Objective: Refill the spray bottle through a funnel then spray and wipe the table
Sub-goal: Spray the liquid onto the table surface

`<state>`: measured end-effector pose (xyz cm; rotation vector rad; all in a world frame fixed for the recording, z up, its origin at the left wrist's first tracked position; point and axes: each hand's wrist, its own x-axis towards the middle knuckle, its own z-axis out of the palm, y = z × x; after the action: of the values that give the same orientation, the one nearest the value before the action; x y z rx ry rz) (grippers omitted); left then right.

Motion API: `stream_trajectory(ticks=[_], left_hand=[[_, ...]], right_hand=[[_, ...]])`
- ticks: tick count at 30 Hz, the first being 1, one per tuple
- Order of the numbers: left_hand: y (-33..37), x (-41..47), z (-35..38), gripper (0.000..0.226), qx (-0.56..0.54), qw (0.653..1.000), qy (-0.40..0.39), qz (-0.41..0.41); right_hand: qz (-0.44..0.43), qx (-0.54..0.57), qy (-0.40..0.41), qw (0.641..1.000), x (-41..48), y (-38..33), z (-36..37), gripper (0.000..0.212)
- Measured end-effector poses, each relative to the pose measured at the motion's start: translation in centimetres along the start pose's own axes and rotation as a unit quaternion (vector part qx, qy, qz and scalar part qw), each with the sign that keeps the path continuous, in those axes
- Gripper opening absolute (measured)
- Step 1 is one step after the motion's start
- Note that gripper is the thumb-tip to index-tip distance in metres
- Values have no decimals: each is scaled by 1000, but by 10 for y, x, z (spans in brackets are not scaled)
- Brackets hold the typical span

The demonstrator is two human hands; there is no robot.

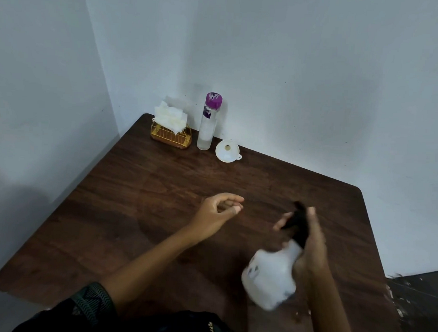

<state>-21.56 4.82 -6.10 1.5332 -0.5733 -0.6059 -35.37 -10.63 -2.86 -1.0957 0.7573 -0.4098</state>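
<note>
Head: spray bottle [271, 274] (blurred) in right hand [310, 253]; left hand [218, 213] loose.

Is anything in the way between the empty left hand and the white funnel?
Nothing visible: only bare table lies between the left hand and the funnel. The clear bottle stands beside it, off the path.

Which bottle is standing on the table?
The tall clear bottle with the purple cap, upright by the wall beside the white plastic funnel. The white spray bottle with black trigger is tilted, held aloft.
</note>
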Motion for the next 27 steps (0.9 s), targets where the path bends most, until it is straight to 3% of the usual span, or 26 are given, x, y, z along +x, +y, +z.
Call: stream_trajectory(ticks=[2, 3, 7, 14, 19, 21, 23, 24, 27], left_hand=[[-5, 1, -8, 21, -3, 999, 37, -13], [-7, 2, -11, 22, -1, 999, 44, -18], [-10, 4, -11, 24, 28, 999, 29, -36], [-11, 2, -9, 22, 30, 998, 14, -55], [-23, 2, -16, 18, 101, 992, -17, -79], [-38, 4, -27, 32, 292, 951, -40, -93], [-54, 0, -39, 70, 485, 860, -70, -141], [-61, -3, -44, 86, 529, 827, -86, -168], [-78, -11, -56, 111, 568, 786, -118, -214]], right_hand=[[-36, 65, 93, 993, 6, -11, -5, 42], [-35, 56, 96, 993, 6, -11, -2, 43], [60, 6, -20, 998, 1, 8, 16, 51], [-8, 65, 63, 996, 22, -12, -8, 48], [41, -77, 24, 996, 19, 5, -7, 40], [45, -144, 20, 988, 21, 9, -6, 39], [48, -199, 18, 979, 24, 14, -6, 44], [44, -224, 26, 973, 25, 17, -7, 45], [26, -276, 62, 959, 28, 25, -10, 44]])
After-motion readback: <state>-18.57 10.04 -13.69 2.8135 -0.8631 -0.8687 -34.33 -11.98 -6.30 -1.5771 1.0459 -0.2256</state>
